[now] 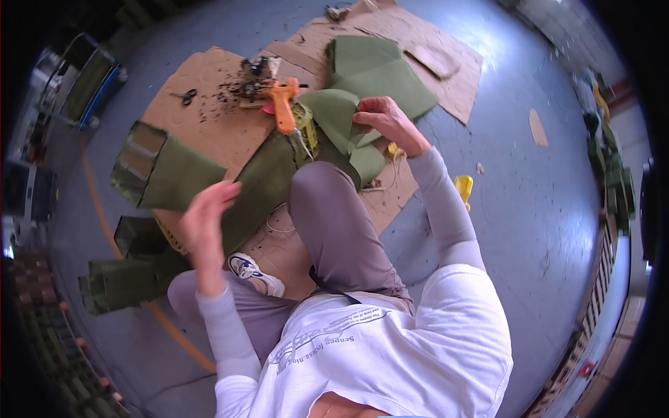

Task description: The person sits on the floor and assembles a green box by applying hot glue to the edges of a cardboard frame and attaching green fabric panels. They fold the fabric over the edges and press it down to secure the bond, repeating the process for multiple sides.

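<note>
My right hand [390, 124] pinches the edge of a green sheet [329, 115], which curls up beside the orange glue gun [283, 111]. My left hand [207, 217] is raised, slightly blurred, with its fingers stretched out and nothing visible in them. Near those fingers lies a green piece with an open, boxy end [180, 171]. A long green strip [261, 184] runs between my hands, partly hidden by my knee. The glue gun rests with its white cord hanging down, next to a heap of dark drips [258, 80].
Flattened cardboard [191, 90] covers the floor under the work. Black scissors [185, 97] lie at its left, and a larger green panel [380, 73] behind. A yellow object [463, 188] sits on the floor at right; a blue-framed cart [97, 87] stands far left.
</note>
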A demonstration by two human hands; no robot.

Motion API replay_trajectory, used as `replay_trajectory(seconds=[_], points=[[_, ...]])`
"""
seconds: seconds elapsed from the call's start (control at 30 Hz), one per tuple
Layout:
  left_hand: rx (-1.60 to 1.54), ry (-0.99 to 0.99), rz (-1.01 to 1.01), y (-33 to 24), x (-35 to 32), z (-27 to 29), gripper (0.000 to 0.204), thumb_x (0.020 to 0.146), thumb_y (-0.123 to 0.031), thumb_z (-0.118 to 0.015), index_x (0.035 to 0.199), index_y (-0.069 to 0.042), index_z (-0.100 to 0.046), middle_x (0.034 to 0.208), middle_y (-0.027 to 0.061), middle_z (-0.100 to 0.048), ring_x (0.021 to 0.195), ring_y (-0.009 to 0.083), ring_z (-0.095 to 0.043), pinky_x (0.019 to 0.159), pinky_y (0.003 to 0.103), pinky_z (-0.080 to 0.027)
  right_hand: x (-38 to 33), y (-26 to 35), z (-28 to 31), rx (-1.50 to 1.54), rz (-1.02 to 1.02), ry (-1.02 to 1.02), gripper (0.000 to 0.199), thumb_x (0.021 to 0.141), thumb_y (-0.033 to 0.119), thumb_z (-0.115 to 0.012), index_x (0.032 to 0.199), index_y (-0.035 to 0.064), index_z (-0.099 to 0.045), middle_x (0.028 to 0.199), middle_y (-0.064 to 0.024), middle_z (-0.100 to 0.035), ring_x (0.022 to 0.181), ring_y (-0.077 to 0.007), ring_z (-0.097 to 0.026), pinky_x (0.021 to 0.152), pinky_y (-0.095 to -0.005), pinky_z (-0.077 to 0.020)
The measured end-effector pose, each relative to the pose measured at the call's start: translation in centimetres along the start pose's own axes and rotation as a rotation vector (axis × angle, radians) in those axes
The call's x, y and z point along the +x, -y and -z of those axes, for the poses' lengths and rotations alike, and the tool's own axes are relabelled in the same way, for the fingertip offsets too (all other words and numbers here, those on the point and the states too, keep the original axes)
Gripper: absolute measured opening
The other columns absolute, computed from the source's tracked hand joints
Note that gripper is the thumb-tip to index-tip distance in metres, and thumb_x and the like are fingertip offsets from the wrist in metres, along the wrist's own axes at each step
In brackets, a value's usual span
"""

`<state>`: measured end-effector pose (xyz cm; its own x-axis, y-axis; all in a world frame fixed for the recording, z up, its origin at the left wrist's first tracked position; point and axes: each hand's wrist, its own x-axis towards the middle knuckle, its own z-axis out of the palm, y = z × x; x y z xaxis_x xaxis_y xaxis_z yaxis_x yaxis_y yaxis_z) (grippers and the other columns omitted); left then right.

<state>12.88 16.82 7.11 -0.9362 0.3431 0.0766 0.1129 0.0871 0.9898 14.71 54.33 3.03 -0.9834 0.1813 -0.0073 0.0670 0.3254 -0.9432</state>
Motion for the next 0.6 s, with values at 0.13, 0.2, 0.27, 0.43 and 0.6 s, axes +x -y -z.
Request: replay_trajectory(seconds=[0.13,0.2,0.27,0.43,0.6], points=[[-0.366,0.219,0.141,0.4,3.8,-4.8,0.056,0.092,-0.044,-0.053,0.124,0.002,-0.051,0.123,0.0152,-0.057,0.123,0.0228,-0.047,0.099,0.036,-0.039,-2.9,8.1,-5.8,-0.324,0.369,-0.129,0.015,0.072,0.012,-0.061,0.074,-0.0022,-0.058,0.063,-0.0166,-0.056,0.056,-0.0273,-0.056,0.056,-0.0364,-0.0454],[-0.669,0.22,0.243,-0.6,5.0,-5.6,0.047,0.089,-0.038,-0.059,0.119,-0.002,-0.055,0.119,0.0111,-0.059,0.118,0.0192,-0.05,0.096,0.034,-0.041,-4.6,10.4,-8.9,-0.34,0.486,-0.137,0.013,0.072,0.011,-0.061,0.072,-0.001,-0.056,0.068,-0.0162,-0.059,0.062,-0.0318,-0.059,0.057,-0.0378,-0.0462],[-0.87,0.209,0.262,-0.7,6.0,-6.2,0.032,0.088,-0.026,-0.064,0.112,-0.006,-0.059,0.109,0.0072,-0.064,0.107,0.0152,-0.057,0.091,0.03,-0.046,-5.9,11.2,-10.6,-0.451,0.539,-0.082,0.014,0.078,0.01,-0.064,0.078,-0.0017,-0.058,0.071,-0.0123,-0.058,0.061,-0.0177,-0.058,0.057,-0.0306,-0.0454],[-0.921,0.158,0.215,-0.9,5.4,-3.2,0.015,0.087,-0.009,-0.062,0.102,-0.008,-0.063,0.095,0.0027,-0.067,0.086,0.0115,-0.064,0.073,0.025,-0.054,-6.2,8.6,-8.1,0.011,0.462,-0.443,0.02,0.086,0.017,-0.065,0.095,0.0001,-0.059,0.088,-0.0069,-0.061,0.079,-0.0156,-0.06,0.072,-0.0292,-0.0485],[-0.798,0.118,0.1,-1.1,4.6,-0.3,0.012,0.087,-0.006,-0.062,0.099,-0.006,-0.064,0.091,0.0032,-0.068,0.079,0.0119,-0.065,0.069,0.024,-0.054,-5.8,7.0,-9.9,1.118,-0.179,0.115,0.035,0.095,0.026,-0.054,0.119,0.0013,-0.05,0.101,-0.0098,-0.06,0.093,-0.0168,-0.06,0.081,-0.0286,-0.0467]])
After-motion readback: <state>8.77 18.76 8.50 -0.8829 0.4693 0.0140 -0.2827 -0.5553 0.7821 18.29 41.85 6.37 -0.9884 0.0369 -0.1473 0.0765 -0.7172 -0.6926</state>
